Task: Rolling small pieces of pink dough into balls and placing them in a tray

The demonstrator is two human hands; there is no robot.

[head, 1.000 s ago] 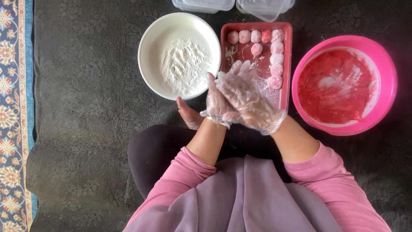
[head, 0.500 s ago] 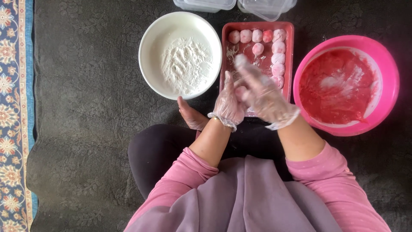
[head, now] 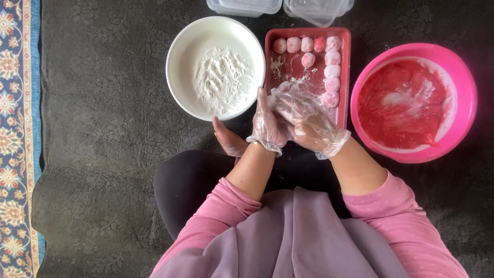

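My left hand (head: 266, 126) and my right hand (head: 309, 122) both wear thin clear plastic gloves. They are pressed together palm to palm over the near edge of a red rectangular tray (head: 293, 69). The left fingers point up and away, and the right hand lies cupped across them. Whatever sits between the palms is hidden. The tray holds several pale pink floured balls (head: 332, 72) in a row along its far and right sides, with white powder scattered on its floor.
A white bowl (head: 177, 72) of flour (head: 221, 77) stands left of the tray. A pink bowl (head: 465, 92) smeared with red batter (head: 401, 103) stands to the right. Two clear plastic containers (head: 247, 6) lie at the far edge. My bare foot (head: 229, 141) rests on the dark mat (head: 103, 128). A patterned rug (head: 15, 128) borders the left.
My right hand has slid back and forth across my left palm, and both hands have stayed together over the tray's near edge. The bowls and tray have not moved.
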